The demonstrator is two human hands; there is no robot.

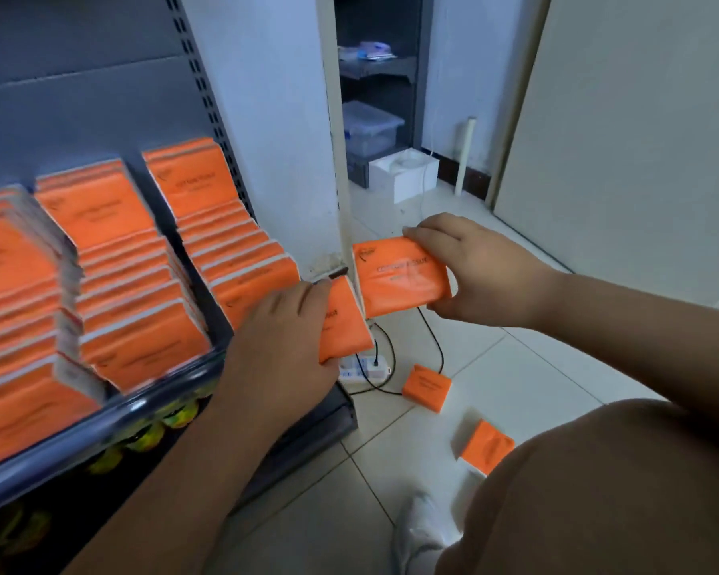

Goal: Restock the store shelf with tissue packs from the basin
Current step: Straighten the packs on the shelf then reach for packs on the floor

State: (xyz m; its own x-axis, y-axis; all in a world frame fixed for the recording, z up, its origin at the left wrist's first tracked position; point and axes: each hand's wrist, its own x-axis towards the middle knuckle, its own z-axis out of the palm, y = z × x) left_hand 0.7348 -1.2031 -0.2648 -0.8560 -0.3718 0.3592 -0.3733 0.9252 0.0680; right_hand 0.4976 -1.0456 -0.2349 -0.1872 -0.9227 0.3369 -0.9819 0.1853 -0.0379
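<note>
Shelf (150, 392): rows largely filled with tissue packs (100, 209); just right of it, left hand (279, 325) fingers clasp one pack (345, 325), right hand (474, 267) fingers pinch another pack (399, 280); two floor packs (427, 385) right of shelf remain unshelved; basin unseen.

The orange pack (401, 280) in my right hand (474, 271) reads "COTTON TISSUE"; the smaller line beneath is illegible. The rear shelf pack (192, 180) bears the same print.

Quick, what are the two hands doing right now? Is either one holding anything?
Left hand: closed, gripping one orange tissue pack.
Right hand: closed, pinching a second orange tissue pack by its edge.
</note>
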